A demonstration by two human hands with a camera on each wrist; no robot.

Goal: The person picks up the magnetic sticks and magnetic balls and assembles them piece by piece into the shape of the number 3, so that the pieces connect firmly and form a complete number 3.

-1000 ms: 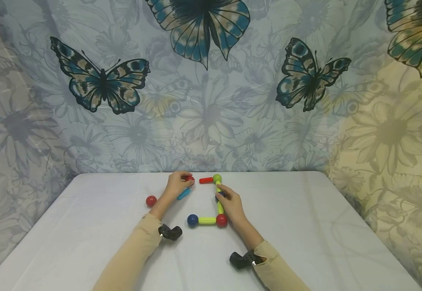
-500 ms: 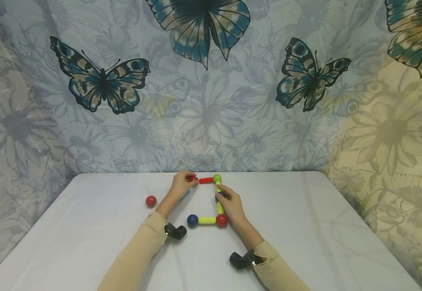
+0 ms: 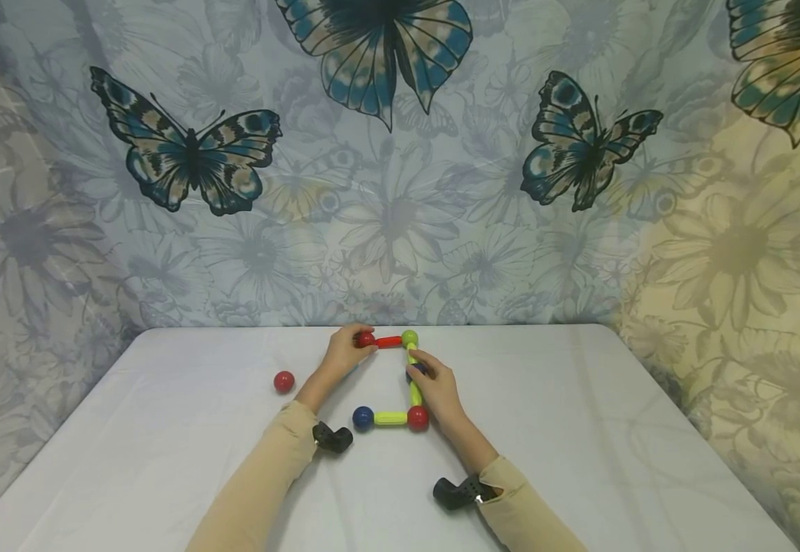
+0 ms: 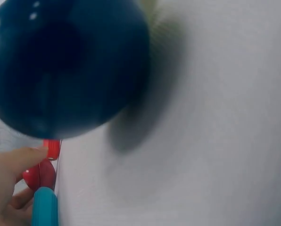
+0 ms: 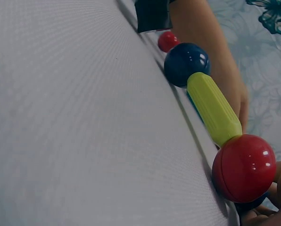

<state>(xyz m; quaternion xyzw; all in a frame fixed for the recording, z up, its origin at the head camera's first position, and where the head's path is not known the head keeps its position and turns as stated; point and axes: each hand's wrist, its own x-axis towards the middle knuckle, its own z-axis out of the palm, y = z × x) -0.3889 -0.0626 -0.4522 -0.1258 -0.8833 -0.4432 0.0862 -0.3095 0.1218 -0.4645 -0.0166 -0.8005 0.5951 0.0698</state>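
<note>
My left hand (image 3: 341, 356) pinches a red ball (image 3: 366, 339) near the table's far edge. A turquoise rod (image 4: 45, 209) meets that ball in the left wrist view; in the head view the hand mostly hides it. On the ball's other side, a red rod (image 3: 390, 342) appears to touch it and runs to a green ball (image 3: 409, 338). My right hand (image 3: 441, 389) grips a dark blue ball (image 3: 414, 373) between two yellow-green rods. The nearer rod (image 3: 416, 395) ends at another red ball (image 3: 417, 418). From there a yellow-green rod (image 3: 390, 418) leads left to a blue ball (image 3: 363, 418).
A loose red ball (image 3: 284, 382) lies left of the left forearm. All stands on a white table (image 3: 620, 429), with a butterfly-patterned wall cloth (image 3: 400, 230) behind its far edge. Each wrist wears a black camera (image 3: 456, 493).
The left hand has moved slightly right with the red ball and turquoise rod, closing the gap to the red rod's end. The right hand keeps its hold on the dark blue ball.
</note>
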